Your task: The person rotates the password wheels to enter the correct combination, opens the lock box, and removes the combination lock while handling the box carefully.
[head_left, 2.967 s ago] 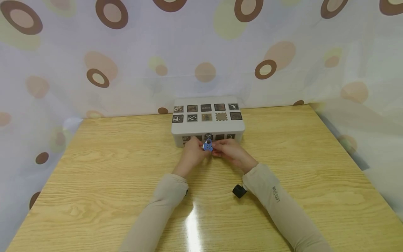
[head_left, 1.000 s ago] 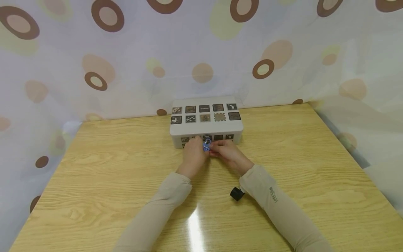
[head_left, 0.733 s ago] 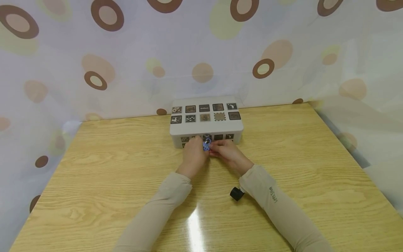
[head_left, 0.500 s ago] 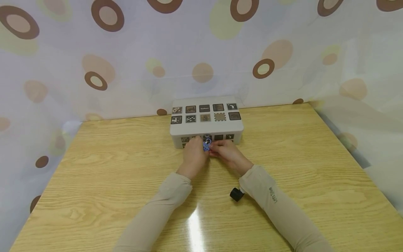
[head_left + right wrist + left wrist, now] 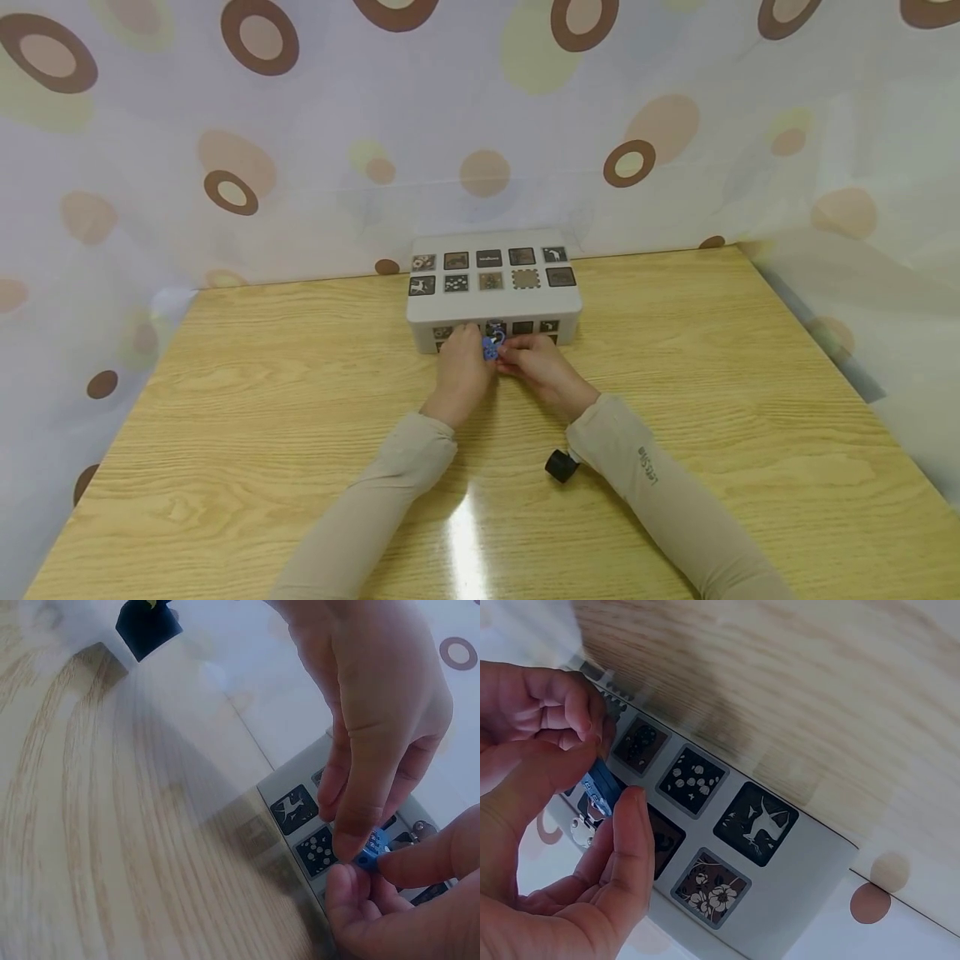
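Note:
A small blue combination padlock [image 5: 491,348] is held between both hands at the front of a white box [image 5: 491,310]. Its curved shackle stands up and to the right of the body in the head view. My left hand [image 5: 461,371] pinches the padlock [image 5: 601,787] between thumb and fingers from the left. From the right, the thumb and fingers of my right hand [image 5: 543,367] pinch it too. The right wrist view shows the fingertips of both hands meeting at the padlock [image 5: 373,849]. Close behind is the box's metal latch [image 5: 424,829], partly hidden by the fingers.
The box, covered in square picture prints, stands on a wooden table [image 5: 285,400] against a spotted cloth backdrop [image 5: 315,133]. A black wrist camera [image 5: 561,466] hangs beside the right sleeve. Light glares off the table's near middle.
Three seconds ago the padlock faced forward with its shackle straight above. Now its body is turned and the shackle leans right. The left hand has rolled over it, and both hands have shifted slightly.

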